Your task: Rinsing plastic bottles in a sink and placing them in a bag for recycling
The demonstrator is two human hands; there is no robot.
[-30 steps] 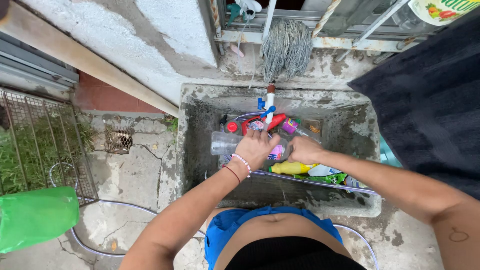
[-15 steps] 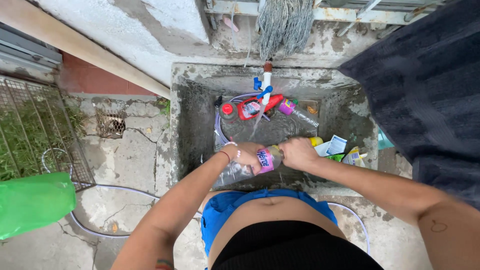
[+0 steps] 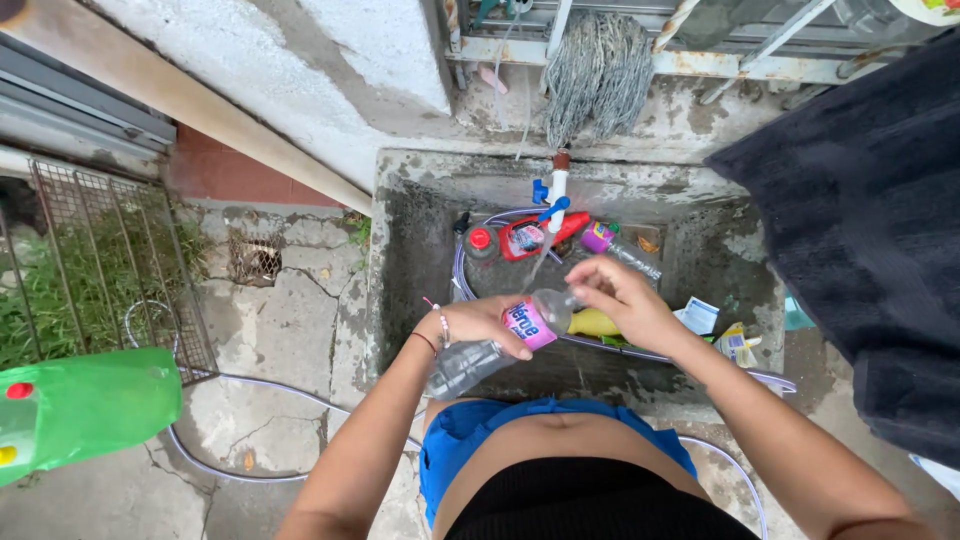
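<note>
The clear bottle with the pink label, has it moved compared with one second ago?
Yes. The clear bottle has come from beneath the tap toward the sink's near rim.

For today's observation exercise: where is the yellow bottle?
In the head view, the yellow bottle lies in the concrete sink, just below the right hand.

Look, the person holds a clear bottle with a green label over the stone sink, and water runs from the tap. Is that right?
Not quite. The label on the clear bottle is pink, not green, as the head view shows. The rest holds: the left hand holds it over the stone sink, and water runs from the tap.
</note>
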